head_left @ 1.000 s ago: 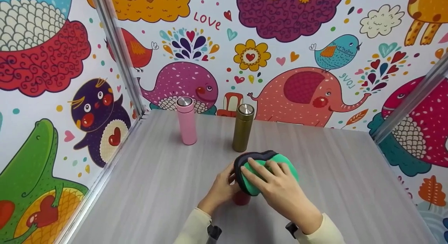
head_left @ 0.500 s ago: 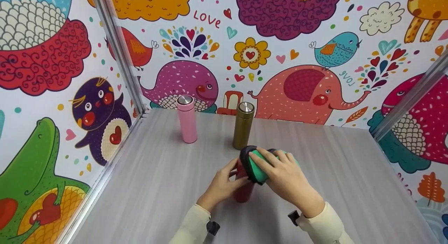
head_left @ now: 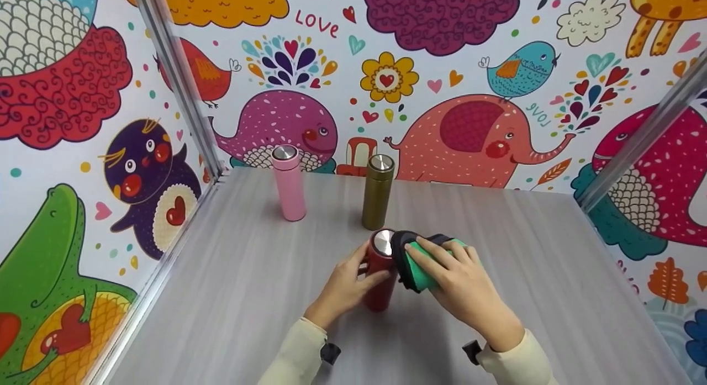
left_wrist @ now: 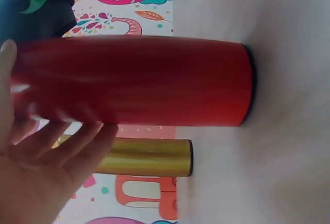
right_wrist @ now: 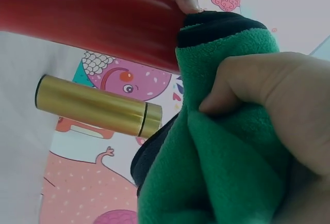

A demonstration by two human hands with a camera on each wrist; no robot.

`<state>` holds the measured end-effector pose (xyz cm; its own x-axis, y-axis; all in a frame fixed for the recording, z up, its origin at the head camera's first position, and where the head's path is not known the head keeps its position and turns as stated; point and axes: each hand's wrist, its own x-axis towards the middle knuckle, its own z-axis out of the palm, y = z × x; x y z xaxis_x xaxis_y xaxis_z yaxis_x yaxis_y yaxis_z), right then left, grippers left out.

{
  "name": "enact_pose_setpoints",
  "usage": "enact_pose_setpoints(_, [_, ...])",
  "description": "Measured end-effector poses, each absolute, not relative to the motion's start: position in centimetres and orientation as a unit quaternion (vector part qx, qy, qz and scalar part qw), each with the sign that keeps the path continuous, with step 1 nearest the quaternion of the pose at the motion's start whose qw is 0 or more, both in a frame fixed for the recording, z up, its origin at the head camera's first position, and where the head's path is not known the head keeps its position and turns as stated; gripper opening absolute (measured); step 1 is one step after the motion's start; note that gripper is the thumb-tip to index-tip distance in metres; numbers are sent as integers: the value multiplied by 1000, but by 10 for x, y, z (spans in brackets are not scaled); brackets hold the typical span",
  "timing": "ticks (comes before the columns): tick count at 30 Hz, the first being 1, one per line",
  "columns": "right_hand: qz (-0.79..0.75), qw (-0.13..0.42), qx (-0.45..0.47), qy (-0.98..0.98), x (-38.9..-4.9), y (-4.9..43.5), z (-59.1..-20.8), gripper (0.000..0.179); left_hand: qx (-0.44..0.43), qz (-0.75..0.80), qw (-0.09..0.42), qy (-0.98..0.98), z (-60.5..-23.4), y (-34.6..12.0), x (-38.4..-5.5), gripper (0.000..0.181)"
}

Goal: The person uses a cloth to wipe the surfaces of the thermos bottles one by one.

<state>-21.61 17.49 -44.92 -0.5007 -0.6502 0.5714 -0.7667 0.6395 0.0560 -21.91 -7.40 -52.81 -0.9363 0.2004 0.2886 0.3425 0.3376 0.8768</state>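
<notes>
A red thermos flask (head_left: 379, 288) with a silver lid stands upright near the front middle of the table. My left hand (head_left: 345, 285) grips its upper body, thumb on the near side, as the left wrist view also shows. In my right hand (head_left: 464, 283) is a folded green and black cloth (right_wrist: 227, 146), fleecy on its green side, pinched under the thumb. The cloth lies against the right side of the flask's top in the head view. In the right wrist view it covers the lid end of the red flask (right_wrist: 98, 20).
Behind the red flask stands a gold thermos flask (head_left: 378, 194); a pink thermos flask (head_left: 290, 186) is further left. The grey table (head_left: 248, 274) is enclosed by cartoon-printed walls with metal corner posts (head_left: 177, 75).
The right hand and cloth have moved from over the red flask's top to its right side, uncovering the silver lid. My left hand stays on the flask.
</notes>
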Motion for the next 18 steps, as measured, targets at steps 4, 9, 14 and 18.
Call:
enact_pose_setpoints(4, [177,314,405,-840,-214,182,-457,82,-156,-580,131,-789,-531,-77,-219,69])
enact_pose_setpoints(9, [305,354,386,-796,-214,193,-465,71,-84,-664,248,-700,-532,-84,-213,40])
enact_pose_setpoints(14, [393,366,347,-769,-201,192,-463,71,-46,-791,288,-538,-521,-85,-199,41])
enact_pose_setpoints(18, [425,367,353,-748,-187,177,-454,71,-21,-862,266,-431,-512,-82,-188,46])
